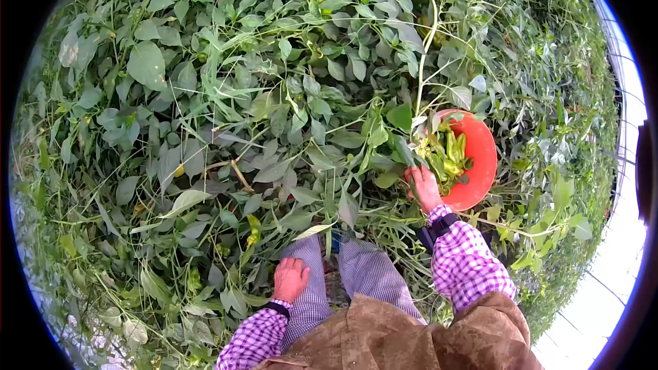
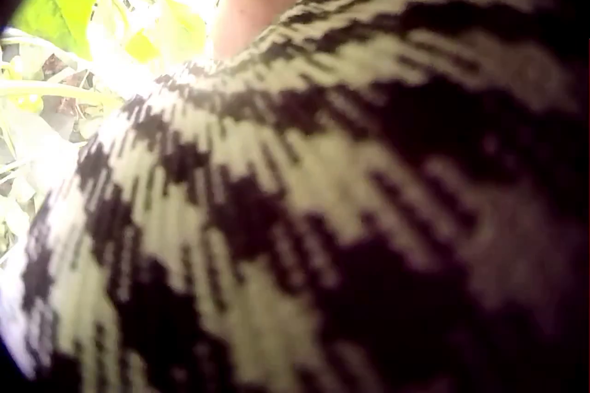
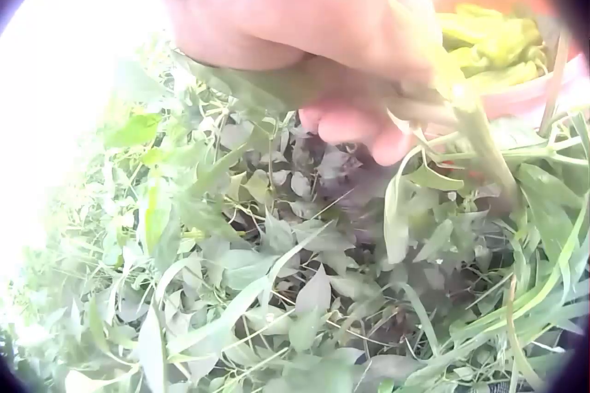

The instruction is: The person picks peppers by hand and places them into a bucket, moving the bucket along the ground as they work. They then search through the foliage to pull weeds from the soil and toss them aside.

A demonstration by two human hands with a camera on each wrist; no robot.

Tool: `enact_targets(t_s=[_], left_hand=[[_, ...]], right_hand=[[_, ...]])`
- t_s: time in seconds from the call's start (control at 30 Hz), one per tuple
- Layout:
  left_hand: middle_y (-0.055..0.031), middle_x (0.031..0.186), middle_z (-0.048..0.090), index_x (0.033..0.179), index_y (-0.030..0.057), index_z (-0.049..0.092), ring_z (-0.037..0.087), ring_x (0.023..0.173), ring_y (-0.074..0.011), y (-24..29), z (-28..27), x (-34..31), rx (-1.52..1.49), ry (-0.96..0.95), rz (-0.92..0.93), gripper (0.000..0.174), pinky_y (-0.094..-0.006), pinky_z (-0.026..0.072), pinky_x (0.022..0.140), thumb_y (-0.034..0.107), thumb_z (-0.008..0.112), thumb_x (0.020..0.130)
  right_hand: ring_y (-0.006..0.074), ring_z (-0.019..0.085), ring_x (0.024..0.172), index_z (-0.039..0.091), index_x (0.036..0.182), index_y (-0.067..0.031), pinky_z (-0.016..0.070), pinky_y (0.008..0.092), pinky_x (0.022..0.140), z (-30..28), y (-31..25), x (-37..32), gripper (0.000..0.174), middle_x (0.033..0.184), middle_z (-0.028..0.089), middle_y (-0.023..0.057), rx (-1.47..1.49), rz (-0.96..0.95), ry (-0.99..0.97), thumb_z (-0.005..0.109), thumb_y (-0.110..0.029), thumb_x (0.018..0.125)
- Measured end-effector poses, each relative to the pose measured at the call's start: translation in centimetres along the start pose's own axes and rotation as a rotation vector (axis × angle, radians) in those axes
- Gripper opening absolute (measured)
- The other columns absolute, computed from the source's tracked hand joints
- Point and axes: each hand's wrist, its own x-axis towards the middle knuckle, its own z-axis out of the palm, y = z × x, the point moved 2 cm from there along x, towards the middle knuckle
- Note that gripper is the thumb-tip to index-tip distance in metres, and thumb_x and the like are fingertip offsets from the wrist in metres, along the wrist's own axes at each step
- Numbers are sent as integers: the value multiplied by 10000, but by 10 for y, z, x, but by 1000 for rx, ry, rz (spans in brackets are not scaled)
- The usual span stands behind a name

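My right hand [image 1: 425, 188] is at the left rim of a red-orange bowl [image 1: 482, 164]. Its fingers curl round a thick green plant stem [image 3: 484, 140], seen in the right wrist view; in the head view a long pale stem [image 1: 428, 41] runs up from near this hand into the foliage. Light green peppers [image 1: 452, 151] lie in the bowl, with some leaves over them. My left hand [image 1: 290, 279] is by the left knee with its fingers loosely bent and nothing held. In the left wrist view the checked sleeve [image 2: 277, 190] hides most of it.
Dense leafy pepper plants [image 1: 295, 96] spread in front and to both sides. A pepper [image 1: 253, 231] hangs among leaves near the left knee. Long grass blades [image 1: 226, 96] cross the foliage. A pale sheet wall [image 1: 603, 267] stands at the right.
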Motion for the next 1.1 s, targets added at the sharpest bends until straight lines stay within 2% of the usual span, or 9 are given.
enact_targets(t_s=[0.17, 0.23, 0.47, 0.53, 0.63, 0.67, 0.7, 0.8, 1.1], left_hand=[[-149, 973, 598, 956, 34, 629, 550, 970, -322, -3, -8, -1, 27, 55, 20, 251, -421, 449, 850, 210, 645, 777], [-152, 994, 605, 969, 43, 638, 549, 1007, -323, -5, -18, -2, 17, 52, -35, 242, -405, 449, 885, 185, 640, 774], [-130, 996, 634, 985, 40, 638, 571, 984, -307, -1, -66, -2, -93, 85, -183, 227, -398, 452, 882, 167, 625, 797], [-127, 981, 648, 984, 38, 635, 588, 962, -304, 4, -71, 0, -168, 114, -197, 224, -393, 458, 859, 173, 628, 806], [-141, 990, 652, 994, 23, 643, 626, 909, -285, 19, -81, 3, -213, 140, -141, 208, -353, 500, 765, 142, 607, 827], [-139, 997, 652, 998, 22, 641, 628, 911, -275, 20, -78, 2, -239, 130, -143, 207, -346, 505, 759, 140, 607, 831], [-138, 1003, 652, 1001, 20, 639, 630, 914, -264, 21, -75, 2, -267, 126, -142, 207, -340, 509, 752, 138, 607, 834], [-128, 1005, 656, 1000, 42, 629, 599, 988, -305, 35, -80, -4, -332, 77, -197, 220, -391, 454, 883, 171, 617, 823], [-124, 988, 660, 1000, 54, 634, 614, 947, -288, 31, -118, -16, -341, 108, -175, 215, -383, 471, 837, 179, 615, 827]], right_hand=[[178, 556, 759, 343, 1407, -104, 473, 293, 437, 8, 40, -11, 519, 1113, 564, 133, -266, -139, 143, 465, -326, 954], [428, 521, 1069, 506, 1231, 9, 396, 462, 936, 8, 23, -32, 403, 1116, 575, 264, -293, -167, 208, 489, -259, 930], [209, 580, 531, 605, 1001, -16, 495, 334, 632, -3, -23, -111, 521, 736, 583, 111, -126, 114, -203, 347, -468, 970], [228, 618, 698, 570, 1056, -32, 475, 315, 695, -25, -42, -119, 513, 807, 608, 99, -166, 208, -241, 367, -493, 961], [254, 618, 863, 614, 996, 6, 460, 336, 813, -48, -16, -96, 319, 901, 649, 140, -477, -549, 237, 439, -255, 944], [232, 628, 855, 599, 1037, 31, 479, 333, 781, -55, -62, -106, 326, 925, 663, 131, 299, -79, 51, 446, -239, 937], [177, 598, 743, 591, 930, 21, 492, 324, 715, -61, -76, -97, 353, 798, 634, 77, 263, -406, 123, 429, -290, 969], [91, 380, 480, 460, 690, -94, 439, 263, 527, -68, -102, -110, 416, 584, 411, -12, 651, -184, 186, 402, -375, 991], [76, 232, 384, 344, 631, -159, 214, 250, 365, -43, -47, -269, 423, 498, 250, -74, 759, 596, -135, 434, -395, 970]])
